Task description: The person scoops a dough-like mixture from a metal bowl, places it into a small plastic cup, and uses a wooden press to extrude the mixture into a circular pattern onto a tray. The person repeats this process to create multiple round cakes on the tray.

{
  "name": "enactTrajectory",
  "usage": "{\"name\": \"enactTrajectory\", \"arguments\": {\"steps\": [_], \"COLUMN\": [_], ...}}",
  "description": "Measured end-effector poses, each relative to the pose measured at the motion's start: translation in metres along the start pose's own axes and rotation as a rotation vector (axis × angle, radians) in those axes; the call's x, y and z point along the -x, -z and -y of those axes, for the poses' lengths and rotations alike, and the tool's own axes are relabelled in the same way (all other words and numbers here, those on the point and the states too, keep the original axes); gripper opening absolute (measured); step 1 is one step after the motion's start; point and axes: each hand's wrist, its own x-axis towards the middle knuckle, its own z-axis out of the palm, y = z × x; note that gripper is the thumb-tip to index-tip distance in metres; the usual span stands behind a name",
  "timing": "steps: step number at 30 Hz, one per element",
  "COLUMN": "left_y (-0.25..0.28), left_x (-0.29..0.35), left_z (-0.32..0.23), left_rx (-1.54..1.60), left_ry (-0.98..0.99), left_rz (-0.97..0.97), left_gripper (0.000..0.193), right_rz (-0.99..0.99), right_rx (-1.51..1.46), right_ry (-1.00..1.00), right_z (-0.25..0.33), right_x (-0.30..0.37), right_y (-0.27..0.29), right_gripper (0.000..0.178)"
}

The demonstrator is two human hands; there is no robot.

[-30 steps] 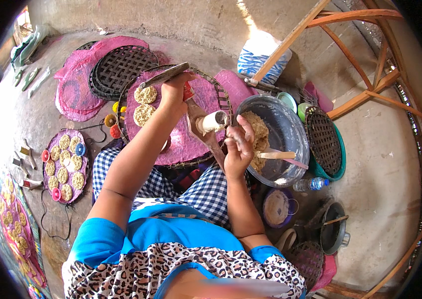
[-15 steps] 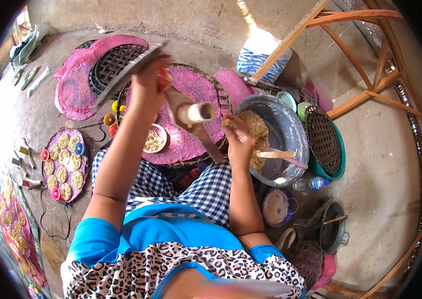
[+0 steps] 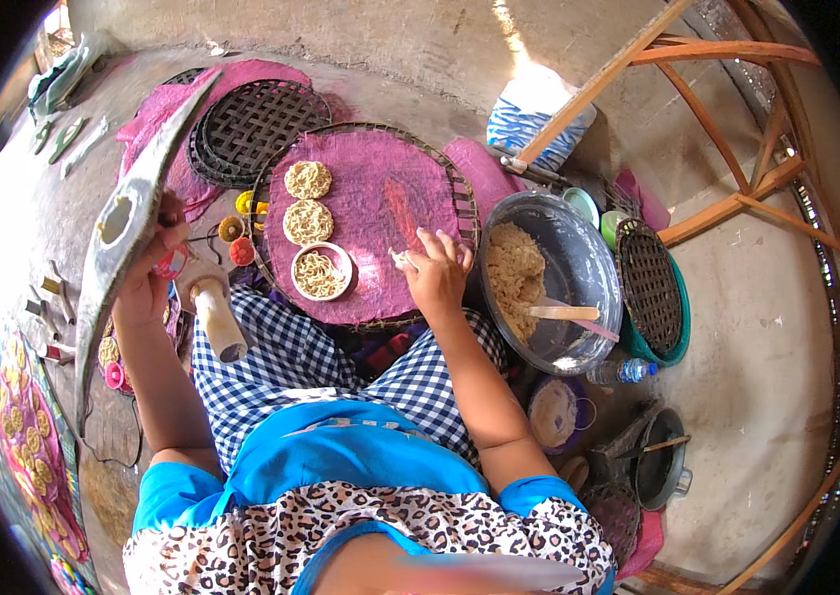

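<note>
Basically, left hand: wrapped around the long wooden tool, off to the left, probably to keep it clear of the food
White tube: sticks out of the tool, angled nearward
Right hand: fingers loosely spread over the pink cloth, pale scrap at the tips, can't tell if pinched or just stuck
White ring: near left on the cloth, strands inside, I'd guess it keeps them round
Noodle rounds: two, in a row beyond the ring, tightly placed to save tray space imo
Grey basin: just right of the tray, dough inside, handy for that right hand
</note>
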Motion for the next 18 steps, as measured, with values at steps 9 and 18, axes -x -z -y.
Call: {"name": "enactTrajectory", "arguments": {"steps": [9,18], "left_y": [0.005,-0.072], "left_x": [0.025,0.03], "left_z": [0.039,0.031], "left_rx": [-0.118,-0.407], "left_ry": [0.057,0.317], "left_rz": [-0.012,0.133], "left_gripper": [0.045,0.028], "right_rz": [0.1,0.058], "right_rx": [-1.409,-1.278], "right_ry": [-0.849,-0.401], "right_z": [-0.024,0.027], "right_x": [-0.008,-0.018], "right_y": [0.026,0.083], "right_gripper": [0.027,0.025]}}
